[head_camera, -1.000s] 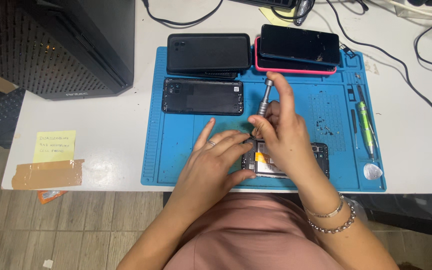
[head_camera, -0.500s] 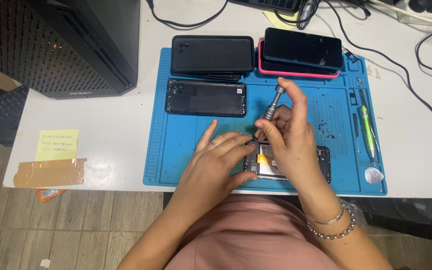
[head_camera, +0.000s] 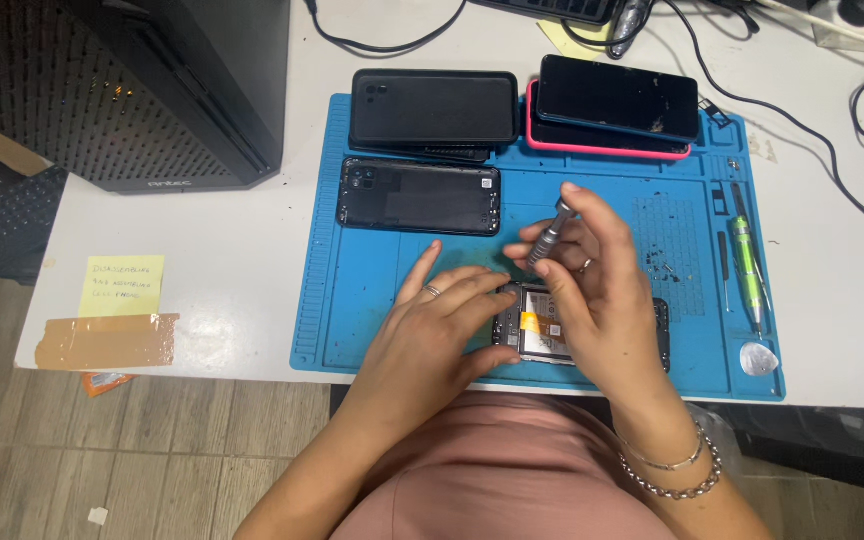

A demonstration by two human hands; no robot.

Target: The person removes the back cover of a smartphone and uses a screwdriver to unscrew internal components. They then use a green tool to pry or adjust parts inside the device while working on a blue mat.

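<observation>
Right hand (head_camera: 597,290) grips a grey screwdriver (head_camera: 548,237), tilted, tip down at the opened phone (head_camera: 542,330); index fingertip sits on the driver's cap. Left hand (head_camera: 432,335) is not clenched: it lies flat, fingers spread, fingertips pressing the phone's left edge, thumb at its lower corner. One ring shows on each hand, and two bracelets on the right wrist.

The opened phone lies on the blue work mat (head_camera: 352,300), near the mat's front edge, right of centre, partly hidden under the right hand. The mat sits at the front edge of the white bench (head_camera: 232,260).

Count on the mat:
- 1 black back cover (head_camera: 419,195), lying alone, mid-left.
- 1 stack of black phones (head_camera: 434,108) at the mat's back edge; how many are in the stack I cannot tell.
- 1 dark phone on a pink-cased one (head_camera: 612,105), at the back right.
- 1 green-handled tool (head_camera: 748,268) along the right edge.
- 1 white pick (head_camera: 759,359) at the front right corner.

At the bench's front left corner: 1 yellow sticky note (head_camera: 122,285), 1 strip of tan tape (head_camera: 107,341). A black computer case (head_camera: 152,80) stands at the back left.
</observation>
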